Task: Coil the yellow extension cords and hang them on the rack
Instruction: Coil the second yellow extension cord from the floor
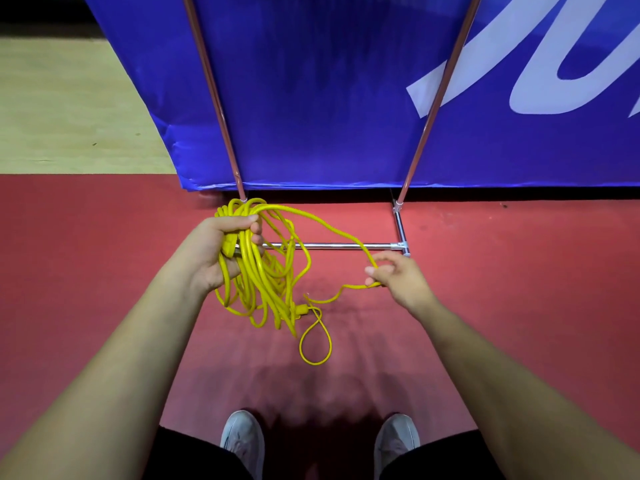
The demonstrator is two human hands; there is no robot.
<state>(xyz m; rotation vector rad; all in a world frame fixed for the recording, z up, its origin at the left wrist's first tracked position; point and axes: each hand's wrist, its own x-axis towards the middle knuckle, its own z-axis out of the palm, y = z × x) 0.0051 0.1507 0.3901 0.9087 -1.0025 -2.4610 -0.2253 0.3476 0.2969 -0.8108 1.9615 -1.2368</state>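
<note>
I take this for an indoor sports hall: red court-style floor [502, 323] fills the lower frame, pale wood flooring [69, 98] shows at upper left, and a blue banner [311, 98] with white lettering [512, 67] stands behind a metal rack [339, 245].

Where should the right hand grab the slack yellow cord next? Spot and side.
Pinch the single strand sagging left of the right hand, from above-right; it runs free there, clear of the coils the left hand grips.
</note>
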